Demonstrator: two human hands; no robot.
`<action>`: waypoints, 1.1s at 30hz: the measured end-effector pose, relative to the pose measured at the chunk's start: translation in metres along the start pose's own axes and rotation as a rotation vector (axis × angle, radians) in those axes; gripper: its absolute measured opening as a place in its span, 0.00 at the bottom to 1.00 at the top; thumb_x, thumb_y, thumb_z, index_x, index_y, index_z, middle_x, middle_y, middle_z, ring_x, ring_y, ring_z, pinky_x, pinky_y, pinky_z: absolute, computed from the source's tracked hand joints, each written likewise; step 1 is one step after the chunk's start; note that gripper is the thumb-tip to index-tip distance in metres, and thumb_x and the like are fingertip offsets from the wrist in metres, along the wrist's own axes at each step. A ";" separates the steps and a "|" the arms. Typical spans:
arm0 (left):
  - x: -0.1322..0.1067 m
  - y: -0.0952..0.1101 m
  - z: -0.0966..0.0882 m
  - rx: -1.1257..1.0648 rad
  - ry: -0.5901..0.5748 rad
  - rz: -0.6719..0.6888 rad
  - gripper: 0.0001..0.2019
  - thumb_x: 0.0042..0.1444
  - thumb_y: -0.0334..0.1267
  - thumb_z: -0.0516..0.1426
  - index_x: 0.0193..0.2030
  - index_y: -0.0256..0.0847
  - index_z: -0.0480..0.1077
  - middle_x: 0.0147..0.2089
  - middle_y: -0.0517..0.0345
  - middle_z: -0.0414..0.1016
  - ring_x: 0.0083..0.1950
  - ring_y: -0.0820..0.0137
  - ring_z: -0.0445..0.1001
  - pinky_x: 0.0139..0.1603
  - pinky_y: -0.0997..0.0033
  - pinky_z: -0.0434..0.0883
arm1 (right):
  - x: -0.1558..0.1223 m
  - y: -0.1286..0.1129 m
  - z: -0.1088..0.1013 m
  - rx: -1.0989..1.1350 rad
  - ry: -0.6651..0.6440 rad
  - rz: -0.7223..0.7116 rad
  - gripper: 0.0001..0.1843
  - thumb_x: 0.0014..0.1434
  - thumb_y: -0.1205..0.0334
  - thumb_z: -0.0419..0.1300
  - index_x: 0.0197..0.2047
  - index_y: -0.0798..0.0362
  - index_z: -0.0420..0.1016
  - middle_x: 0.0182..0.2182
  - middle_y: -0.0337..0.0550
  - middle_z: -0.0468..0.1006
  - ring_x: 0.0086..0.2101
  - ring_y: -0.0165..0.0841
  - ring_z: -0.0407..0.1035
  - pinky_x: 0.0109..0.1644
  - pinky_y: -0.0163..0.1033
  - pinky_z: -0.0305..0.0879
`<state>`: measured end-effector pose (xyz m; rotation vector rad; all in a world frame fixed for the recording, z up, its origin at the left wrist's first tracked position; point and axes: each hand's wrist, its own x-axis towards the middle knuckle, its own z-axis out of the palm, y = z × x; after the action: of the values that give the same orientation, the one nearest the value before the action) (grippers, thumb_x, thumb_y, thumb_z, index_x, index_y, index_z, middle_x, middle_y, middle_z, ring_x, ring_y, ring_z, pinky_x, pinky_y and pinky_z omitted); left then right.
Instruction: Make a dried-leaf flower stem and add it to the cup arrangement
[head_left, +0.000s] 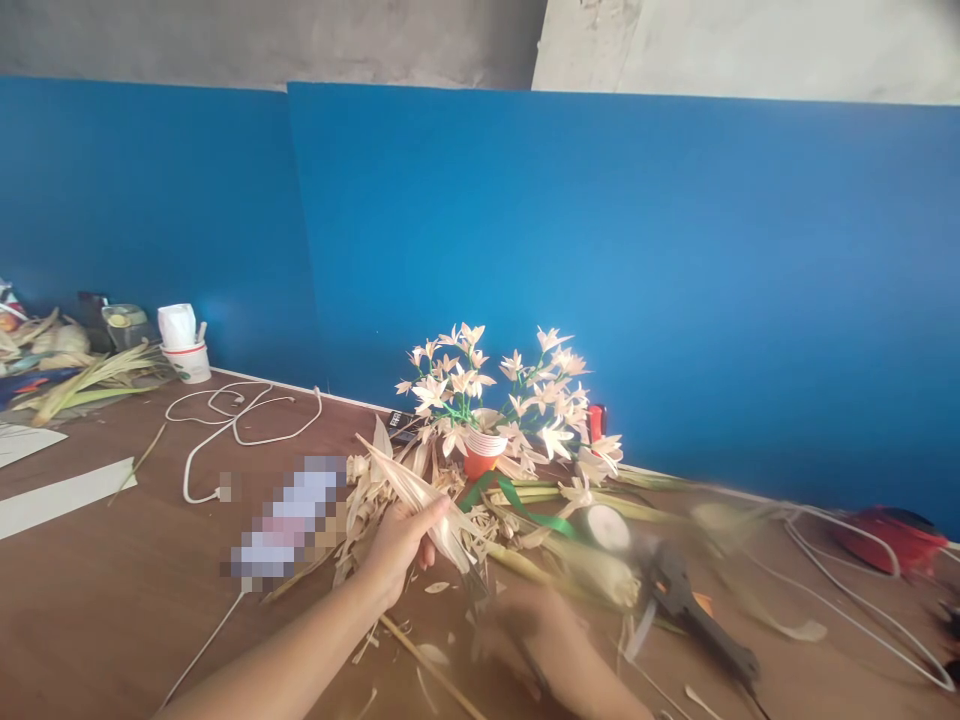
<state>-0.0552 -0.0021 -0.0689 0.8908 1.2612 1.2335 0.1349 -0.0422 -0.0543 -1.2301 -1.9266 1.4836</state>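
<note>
My left hand (405,548) is closed on a pale, pointed corn husk (416,490), pinched between thumb and fingers above the table. Close to the husk's lower end, my right hand (529,635) is smeared by motion. It grips a dark tool that looks like scissors (475,582), with the blades at the husk's edge. Behind the hands, husk flowers (461,380) on green stems rise around an orange and white paper cup (484,455). Cut husk scraps (375,500) lie in a heap beneath and around my left hand.
A black glue gun (701,615) lies at right, near a white roll (607,527) and green ribbon (517,495). A phone-like blurred item (289,520) and white cables (247,420) lie at left. Farther off stand a white cup (186,362) and the blue partition (600,220).
</note>
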 end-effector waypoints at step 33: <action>0.003 -0.002 -0.006 0.113 -0.110 0.016 0.19 0.47 0.52 0.61 0.19 0.37 0.71 0.12 0.62 0.66 0.12 0.78 0.59 0.15 0.77 0.53 | -0.001 0.000 -0.004 -0.041 -0.019 -0.055 0.13 0.51 0.55 0.61 0.25 0.56 0.78 0.20 0.38 0.67 0.23 0.27 0.56 0.25 0.30 0.53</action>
<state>-0.0613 -0.0003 -0.0721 1.0382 1.2469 1.1189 0.1386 -0.0407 -0.0522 -1.1742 -1.9961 1.4405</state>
